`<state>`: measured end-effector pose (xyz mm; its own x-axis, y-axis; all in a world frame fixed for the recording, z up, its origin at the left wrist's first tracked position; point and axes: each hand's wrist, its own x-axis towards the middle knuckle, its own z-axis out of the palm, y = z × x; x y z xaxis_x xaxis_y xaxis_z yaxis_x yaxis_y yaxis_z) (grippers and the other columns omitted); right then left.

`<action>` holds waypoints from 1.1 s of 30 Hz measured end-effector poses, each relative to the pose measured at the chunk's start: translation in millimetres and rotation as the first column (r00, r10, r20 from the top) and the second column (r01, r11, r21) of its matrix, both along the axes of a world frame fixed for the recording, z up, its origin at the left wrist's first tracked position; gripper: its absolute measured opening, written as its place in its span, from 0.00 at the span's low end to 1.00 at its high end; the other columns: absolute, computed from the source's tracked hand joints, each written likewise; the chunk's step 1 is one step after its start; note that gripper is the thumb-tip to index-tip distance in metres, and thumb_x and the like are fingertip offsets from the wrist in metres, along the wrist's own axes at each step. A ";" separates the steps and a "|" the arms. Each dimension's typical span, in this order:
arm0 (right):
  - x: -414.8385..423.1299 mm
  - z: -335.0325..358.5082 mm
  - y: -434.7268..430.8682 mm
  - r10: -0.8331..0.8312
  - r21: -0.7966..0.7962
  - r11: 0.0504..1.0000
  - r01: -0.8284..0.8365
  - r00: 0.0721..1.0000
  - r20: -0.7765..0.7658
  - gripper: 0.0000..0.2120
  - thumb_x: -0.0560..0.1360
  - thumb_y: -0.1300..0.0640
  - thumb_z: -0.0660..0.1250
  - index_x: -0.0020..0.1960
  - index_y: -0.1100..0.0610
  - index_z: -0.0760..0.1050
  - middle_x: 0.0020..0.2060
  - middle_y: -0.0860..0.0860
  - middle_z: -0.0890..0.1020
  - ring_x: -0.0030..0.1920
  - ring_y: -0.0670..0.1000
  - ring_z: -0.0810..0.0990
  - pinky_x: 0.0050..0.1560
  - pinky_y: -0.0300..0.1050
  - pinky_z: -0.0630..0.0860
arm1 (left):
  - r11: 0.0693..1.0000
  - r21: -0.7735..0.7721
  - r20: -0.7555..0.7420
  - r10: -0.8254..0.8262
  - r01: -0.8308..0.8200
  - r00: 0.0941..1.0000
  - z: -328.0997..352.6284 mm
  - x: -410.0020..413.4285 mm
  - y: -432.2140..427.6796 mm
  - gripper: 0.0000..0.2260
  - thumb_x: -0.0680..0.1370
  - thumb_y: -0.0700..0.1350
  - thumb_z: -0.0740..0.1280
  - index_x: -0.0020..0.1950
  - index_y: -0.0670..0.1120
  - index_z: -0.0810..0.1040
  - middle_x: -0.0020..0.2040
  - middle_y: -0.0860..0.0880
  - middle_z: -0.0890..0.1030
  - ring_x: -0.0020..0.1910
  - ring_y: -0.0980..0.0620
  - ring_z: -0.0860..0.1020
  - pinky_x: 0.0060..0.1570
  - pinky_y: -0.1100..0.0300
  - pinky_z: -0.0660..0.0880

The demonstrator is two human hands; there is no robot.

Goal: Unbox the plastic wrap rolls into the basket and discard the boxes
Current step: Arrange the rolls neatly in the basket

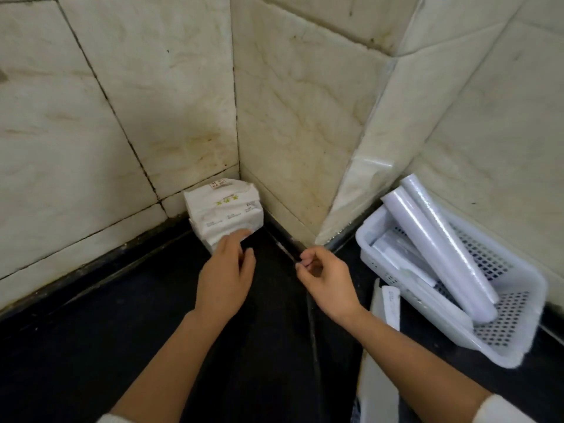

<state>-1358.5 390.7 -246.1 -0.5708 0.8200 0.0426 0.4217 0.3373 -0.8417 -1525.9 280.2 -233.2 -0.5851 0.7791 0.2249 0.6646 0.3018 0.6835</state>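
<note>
A white perforated basket [512, 325] stands at the right on the dark counter, against the tiled wall. Two long plastic wrap rolls [439, 248] lean out of it, and flatter white items lie under them. A white box [389, 303] lies on the counter just left of the basket. My left hand [227, 270] is stretched toward a white printed package [224, 213] in the corner, fingertips touching its front edge, holding nothing. My right hand [325, 277] hovers mid-counter with fingers loosely curled and nothing in it.
Stained marble-look tiles [152, 87] wall off the counter on the left, back and right. A clear plastic film [363, 175] hangs on the protruding wall corner above the basket. The black counter [122, 331] stretches toward me at the lower left.
</note>
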 end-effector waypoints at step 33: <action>224.7 52.1 194.9 -0.253 0.114 0.961 0.252 0.968 -0.004 0.15 0.68 0.56 0.74 0.53 0.54 0.75 0.43 0.44 0.78 0.40 0.42 0.76 0.36 0.28 0.70 | 0.831 -0.372 -0.324 -0.533 0.412 0.782 -25.2 220.1 243.6 0.26 0.82 0.54 0.46 0.77 0.49 0.41 0.79 0.50 0.41 0.77 0.48 0.41 0.71 0.48 0.30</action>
